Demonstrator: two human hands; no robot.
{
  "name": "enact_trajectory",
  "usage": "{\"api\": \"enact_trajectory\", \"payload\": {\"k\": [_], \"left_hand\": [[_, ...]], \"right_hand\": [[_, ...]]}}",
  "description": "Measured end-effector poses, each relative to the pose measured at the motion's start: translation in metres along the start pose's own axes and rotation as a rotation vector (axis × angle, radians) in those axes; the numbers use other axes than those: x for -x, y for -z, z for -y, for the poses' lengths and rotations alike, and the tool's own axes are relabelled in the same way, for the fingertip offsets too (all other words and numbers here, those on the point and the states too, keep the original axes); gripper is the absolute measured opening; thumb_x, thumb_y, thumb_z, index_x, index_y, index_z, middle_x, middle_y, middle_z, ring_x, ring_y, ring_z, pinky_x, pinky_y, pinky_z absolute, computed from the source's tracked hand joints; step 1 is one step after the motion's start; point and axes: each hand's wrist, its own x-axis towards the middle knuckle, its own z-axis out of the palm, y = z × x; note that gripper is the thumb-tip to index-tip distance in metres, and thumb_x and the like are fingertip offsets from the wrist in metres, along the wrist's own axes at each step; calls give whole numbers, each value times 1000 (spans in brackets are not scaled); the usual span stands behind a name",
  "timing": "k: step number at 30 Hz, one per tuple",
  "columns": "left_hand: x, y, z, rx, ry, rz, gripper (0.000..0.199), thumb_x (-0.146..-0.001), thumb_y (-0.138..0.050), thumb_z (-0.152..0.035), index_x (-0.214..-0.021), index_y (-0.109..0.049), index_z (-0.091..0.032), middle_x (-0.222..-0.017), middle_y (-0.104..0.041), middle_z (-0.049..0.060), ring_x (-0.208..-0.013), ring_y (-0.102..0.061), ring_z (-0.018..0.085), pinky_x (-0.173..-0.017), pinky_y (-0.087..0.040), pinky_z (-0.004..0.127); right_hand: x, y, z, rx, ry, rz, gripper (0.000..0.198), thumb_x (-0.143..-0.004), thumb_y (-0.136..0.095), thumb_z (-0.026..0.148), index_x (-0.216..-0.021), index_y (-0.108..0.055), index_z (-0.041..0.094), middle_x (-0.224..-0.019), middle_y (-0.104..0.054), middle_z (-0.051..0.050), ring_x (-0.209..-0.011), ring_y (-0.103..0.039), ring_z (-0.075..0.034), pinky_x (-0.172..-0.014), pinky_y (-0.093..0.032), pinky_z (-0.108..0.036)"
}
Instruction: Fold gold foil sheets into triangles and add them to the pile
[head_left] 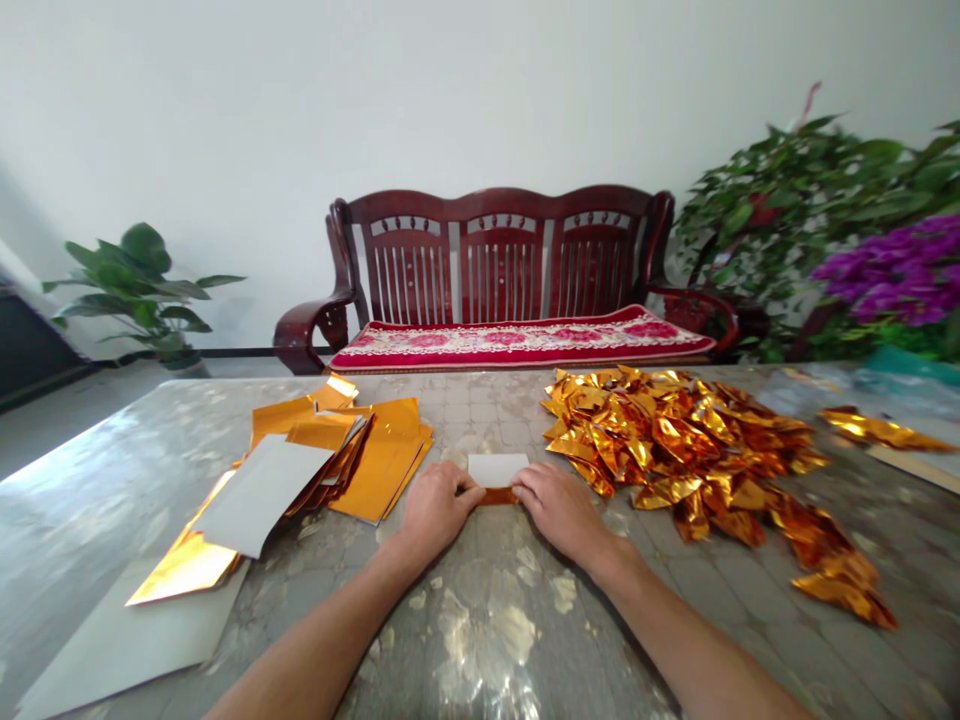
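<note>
Between my hands on the table lies a sheet of gold foil paper (498, 469), its white back facing up and a gold strip folded over along the near edge. My left hand (441, 500) pinches the left end of that fold with thumb and fingers. At the right end, my right hand (559, 508) grips the same fold. To the left is a loose stack of flat gold foil sheets (386, 450), some with the pale side up. A heap of folded gold foil pieces (667, 430) spreads to the right of my right hand.
The table (480, 620) has a patterned, shiny cover. A large pale sheet (142, 630) lies at the left front. Clear plastic (810, 385) and another folded gold piece are at the far right. Beyond stand a wooden bench (502, 260) and plants (795, 200).
</note>
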Motion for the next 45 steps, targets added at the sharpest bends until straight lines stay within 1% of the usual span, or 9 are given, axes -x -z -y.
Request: {"api": "enact_trajectory", "payload": {"k": [7,16,21,25,28,32,34,41,45], "left_hand": [[-2,-1,0,-146,-25,-29,28,-88,-60,-40,-71,-68,-19,-80,-65,4,-83,-57,19,-74,-36,29],[-4,3,-6,-254,3,6,29,-89,-58,-43,-75,-69,-20,-86,-65,6,-90,-58,23,-79,-38,32],[-2,1,-9,-320,11,8,32,-91,-55,-47,-79,-69,-21,-93,-65,7,-97,-56,26,-81,-38,36],[1,1,-11,-325,8,-21,24,-88,-62,-45,-92,-68,-22,-100,-62,7,-101,-53,26,-86,-39,38],[4,-1,-12,-253,-68,-64,18,-89,-63,-35,-102,-67,-24,-108,-60,6,-105,-51,25,-91,-40,37],[8,-8,-15,-178,-254,46,19,-96,-50,-24,-96,-69,-24,-102,-62,5,-102,-53,21,-87,-44,31],[12,-9,-19,-206,-297,110,20,-96,-48,-21,-98,-68,-23,-99,-62,5,-99,-54,20,-85,-46,30],[25,-6,-36,-386,-284,199,22,-94,-48,-13,-110,-63,-17,-105,-64,9,-100,-58,23,-89,-50,34],[27,-5,-39,-410,-301,222,22,-94,-48,-13,-110,-63,-13,-106,-65,11,-103,-59,25,-90,-50,36]], "right_hand": [[-4,-1,1,20,-73,29,11,-95,-56,27,-96,-65,23,-96,-71,-3,-93,-61,-19,-77,-37,-28],[-7,1,1,66,-87,36,7,-93,-58,27,-95,-64,24,-95,-72,-2,-91,-61,-20,-74,-35,-29],[-6,0,3,104,-95,39,11,-93,-59,28,-102,-63,24,-99,-72,-2,-94,-62,-21,-77,-35,-31],[-6,1,6,126,-128,46,14,-93,-58,27,-106,-62,23,-104,-71,-3,-98,-61,-22,-80,-36,-32],[-5,0,8,138,-143,32,15,-93,-57,26,-107,-61,23,-106,-69,-4,-99,-59,-23,-81,-36,-33],[-3,-1,10,183,-146,-1,18,-92,-57,27,-109,-61,23,-108,-64,-7,-102,-54,-25,-84,-36,-35],[-2,-1,12,197,-157,-11,20,-92,-57,28,-111,-61,23,-109,-63,-8,-103,-52,-26,-85,-36,-36],[0,-5,20,213,-202,-38,35,-93,-55,45,-117,-59,21,-111,-60,-12,-105,-48,-29,-89,-34,-40],[-1,-6,20,204,-215,-33,34,-90,-59,42,-118,-59,21,-112,-60,-11,-104,-48,-29,-88,-34,-40]]}}
